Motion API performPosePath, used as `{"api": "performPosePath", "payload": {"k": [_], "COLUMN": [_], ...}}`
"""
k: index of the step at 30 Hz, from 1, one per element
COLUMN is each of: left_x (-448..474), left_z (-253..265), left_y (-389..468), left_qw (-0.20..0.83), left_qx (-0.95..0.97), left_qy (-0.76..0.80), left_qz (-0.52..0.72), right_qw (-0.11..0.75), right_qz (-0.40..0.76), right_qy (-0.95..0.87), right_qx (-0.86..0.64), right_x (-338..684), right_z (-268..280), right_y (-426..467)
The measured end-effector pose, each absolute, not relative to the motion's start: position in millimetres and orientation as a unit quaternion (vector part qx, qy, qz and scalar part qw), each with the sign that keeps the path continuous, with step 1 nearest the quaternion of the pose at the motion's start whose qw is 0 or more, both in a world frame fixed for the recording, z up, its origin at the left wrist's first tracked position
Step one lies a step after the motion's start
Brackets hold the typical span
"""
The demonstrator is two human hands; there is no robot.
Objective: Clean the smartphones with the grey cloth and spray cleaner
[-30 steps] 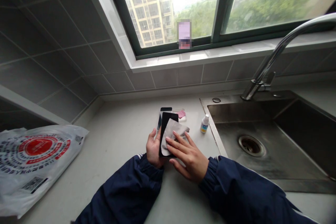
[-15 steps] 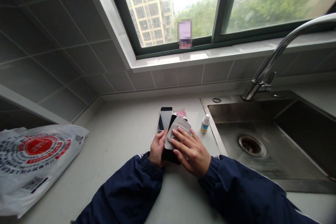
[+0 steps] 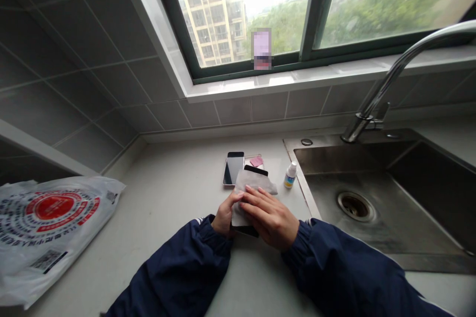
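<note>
My left hand (image 3: 224, 214) grips the left edge of a black phone (image 3: 256, 170), its thumb on top. A grey cleaning cloth (image 3: 256, 180) with a zigzag edge covers most of the phone, leaving the top and bottom ends bare. On the cloth lies my right hand (image 3: 270, 215), fingers together and pressed down on it. Beyond the hands, a second phone (image 3: 234, 169) with a pale rim rests on the counter. Beside it are a clear case and a small pink piece (image 3: 256, 161). A small white-capped spray bottle (image 3: 290, 175) stands to the right.
A steel sink (image 3: 368, 173) with a curved faucet (image 3: 386, 79) is on the right. On the left of the counter (image 3: 167, 183) lies a white plastic bag (image 3: 55, 228) with red print. A window (image 3: 241, 15) is behind, with a blurred-out item at its lower frame.
The cloth has shifted and spread rightward over the phone, uncovering its top end. My right fingers have drawn closer together, and my left thumb has come over the cloth's edge.
</note>
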State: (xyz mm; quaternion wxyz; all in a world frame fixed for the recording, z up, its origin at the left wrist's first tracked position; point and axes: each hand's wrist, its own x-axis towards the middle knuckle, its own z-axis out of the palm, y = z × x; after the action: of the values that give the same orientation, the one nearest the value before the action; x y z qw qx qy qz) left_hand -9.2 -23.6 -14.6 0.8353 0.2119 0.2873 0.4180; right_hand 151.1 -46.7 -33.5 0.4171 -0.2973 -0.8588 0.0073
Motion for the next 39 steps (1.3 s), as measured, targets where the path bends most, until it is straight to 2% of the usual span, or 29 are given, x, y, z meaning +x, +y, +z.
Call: {"api": "performPosePath", "payload": {"k": [11,21,29,35,39], "left_x": [-5,-5,-6,-8,-11], "left_z": [-22,-22,-25,-26,-28], "left_y": [-20,-17,-17,-17,-18], "left_qw": [0.812,0.786,0.764,0.783,0.836], "left_qx": [0.204,0.191,0.207,0.2,0.171], "left_qy": [0.292,0.305,0.313,0.295,0.277], "left_qz": [0.463,0.502,0.525,0.509,0.441], "right_qw": [0.473,0.43,0.415,0.442,0.43], "right_qz": [0.006,-0.003,0.024,0.054,0.04], "right_qy": [-0.797,-0.819,-0.855,-0.832,-0.84], "right_qx": [-0.375,-0.379,-0.31,-0.33,-0.329], "right_x": [153,152,150,151,152], "right_z": [-30,-26,-30,-21,-23], "right_y": [-49,-49,-51,-54,-50]}}
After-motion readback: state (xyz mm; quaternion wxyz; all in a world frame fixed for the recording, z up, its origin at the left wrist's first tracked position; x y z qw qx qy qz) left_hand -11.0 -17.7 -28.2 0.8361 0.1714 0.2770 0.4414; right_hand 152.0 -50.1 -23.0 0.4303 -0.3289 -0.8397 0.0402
